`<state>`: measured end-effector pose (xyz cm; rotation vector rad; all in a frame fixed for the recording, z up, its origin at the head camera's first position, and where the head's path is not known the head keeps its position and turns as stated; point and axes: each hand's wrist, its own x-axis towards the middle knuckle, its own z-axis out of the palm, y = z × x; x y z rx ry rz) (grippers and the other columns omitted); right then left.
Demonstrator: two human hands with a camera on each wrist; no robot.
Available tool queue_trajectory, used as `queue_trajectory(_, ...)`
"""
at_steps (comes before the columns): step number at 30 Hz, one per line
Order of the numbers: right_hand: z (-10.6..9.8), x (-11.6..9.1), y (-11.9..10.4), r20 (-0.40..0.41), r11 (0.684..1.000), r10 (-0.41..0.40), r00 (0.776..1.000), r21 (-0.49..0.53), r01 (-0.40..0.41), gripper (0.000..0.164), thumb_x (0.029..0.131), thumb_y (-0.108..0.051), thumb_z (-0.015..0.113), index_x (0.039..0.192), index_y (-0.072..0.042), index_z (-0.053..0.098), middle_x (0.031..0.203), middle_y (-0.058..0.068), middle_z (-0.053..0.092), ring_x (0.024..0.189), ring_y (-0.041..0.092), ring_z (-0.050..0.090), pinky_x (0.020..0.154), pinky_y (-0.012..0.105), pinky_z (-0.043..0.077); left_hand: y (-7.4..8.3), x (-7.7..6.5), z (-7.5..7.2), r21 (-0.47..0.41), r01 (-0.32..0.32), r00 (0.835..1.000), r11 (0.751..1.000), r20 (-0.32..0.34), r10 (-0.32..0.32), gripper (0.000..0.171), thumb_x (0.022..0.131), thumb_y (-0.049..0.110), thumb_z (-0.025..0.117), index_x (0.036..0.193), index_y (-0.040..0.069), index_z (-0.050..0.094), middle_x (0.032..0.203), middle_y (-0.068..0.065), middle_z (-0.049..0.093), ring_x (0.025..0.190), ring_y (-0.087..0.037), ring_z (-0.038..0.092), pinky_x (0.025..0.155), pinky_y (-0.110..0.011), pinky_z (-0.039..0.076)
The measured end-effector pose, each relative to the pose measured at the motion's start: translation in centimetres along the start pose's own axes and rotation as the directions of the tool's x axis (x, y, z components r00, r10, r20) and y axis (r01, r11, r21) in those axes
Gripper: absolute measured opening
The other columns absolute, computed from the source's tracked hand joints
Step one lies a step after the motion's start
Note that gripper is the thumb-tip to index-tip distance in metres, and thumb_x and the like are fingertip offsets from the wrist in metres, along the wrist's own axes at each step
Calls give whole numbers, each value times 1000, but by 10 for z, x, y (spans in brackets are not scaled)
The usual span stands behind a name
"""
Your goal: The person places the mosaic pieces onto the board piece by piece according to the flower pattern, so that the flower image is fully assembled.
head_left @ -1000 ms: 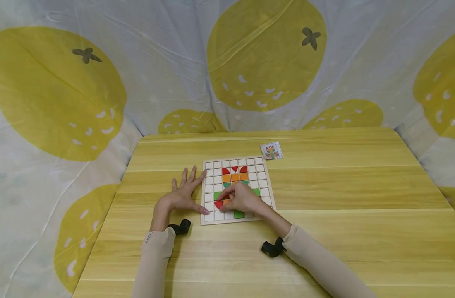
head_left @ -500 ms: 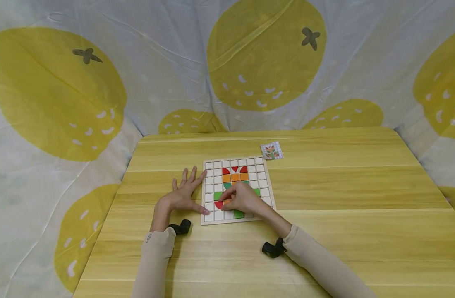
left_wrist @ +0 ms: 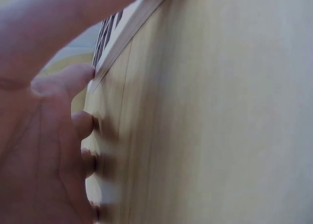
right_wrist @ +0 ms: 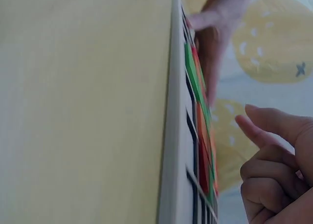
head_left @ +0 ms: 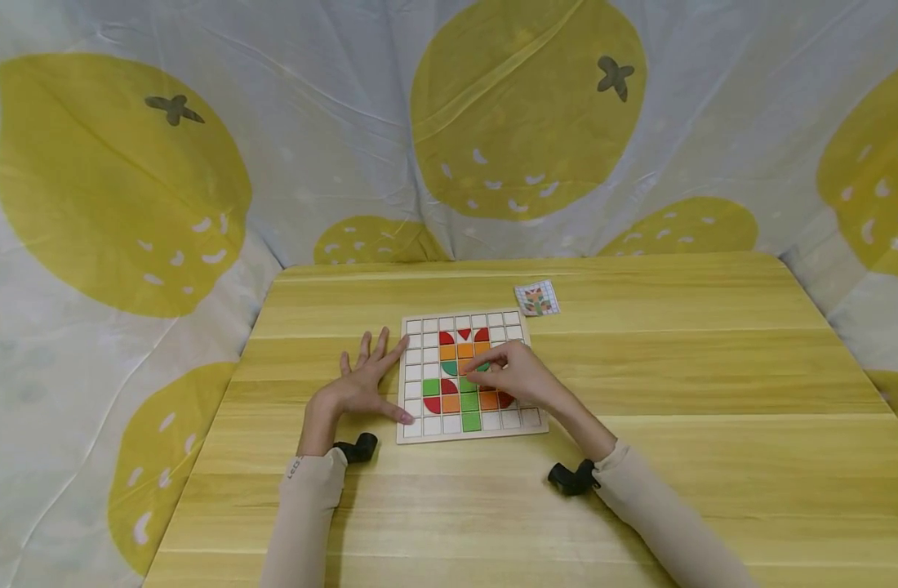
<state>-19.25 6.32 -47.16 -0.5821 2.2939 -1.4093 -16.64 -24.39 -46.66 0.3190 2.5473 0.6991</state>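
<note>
A square wooden grid board (head_left: 432, 425) lies on the table, with flat coloured tiles in its middle cells. Red pieces top the pattern, an orange row (head_left: 465, 350) comes below, then teal, green and red ones. My left hand (head_left: 357, 388) is spread beside the board, thumb and index finger touching its left edge. Over the right half of the board hovers my right hand (head_left: 522, 374), which hides some tiles. In the right wrist view, the thumb and index finger of my right hand (right_wrist: 276, 160) are extended with nothing between them; its other fingers are curled.
A small printed pattern card (head_left: 537, 298) lies just past the board's far right corner. Black curved wrist-worn pieces (head_left: 357, 448) jut out below both sleeves. Behind the wooden table (head_left: 684, 343) hangs a lemon-print cloth (head_left: 331, 122).
My right hand has left the red quarter-circle tile at the lower left and moved right and up. That tile now sits uncovered in its cell. My left hand has stayed put.
</note>
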Motion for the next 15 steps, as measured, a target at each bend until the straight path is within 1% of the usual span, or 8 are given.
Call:
queue_trajectory(5,-37,-13,12,-91,999,44,995,-14,-45,23,95,-26,76,111,-10,81,62,-4,37,60,13,33,55,22,27,0,0,1,-5,-5,1000,1000,1,5,136,71,48,94,168,20,4,172,-18,-22,156,-45,-29,116,-77,-19)
queue_trajectory(10,-71,-28,25,-171,997,74,983,-4,-76,29,99,-28,72,118,-7,78,62,-5,37,58,10,32,52,23,27,-3,-5,0,-9,-12,1000,1000,-15,12,134,71,48,94,168,18,6,172,-20,-19,156,-47,-28,116,-78,-19)
queue_trajectory(13,-86,-37,31,-216,996,74,974,-22,-81,31,100,-28,70,121,-6,76,61,-5,39,54,9,30,50,25,28,-5,-10,0,-39,-14,999,999,-42,12,127,75,47,91,168,16,10,173,-20,-14,157,-47,-23,118,-77,-17)
queue_trajectory(15,-93,-42,34,-269,996,52,962,-59,-70,30,100,-26,70,120,-5,76,61,-3,42,53,9,32,50,26,30,-5,-13,0,-72,-19,998,997,-68,14,119,81,46,87,168,15,13,174,-20,-8,159,-47,-18,120,-75,-14)
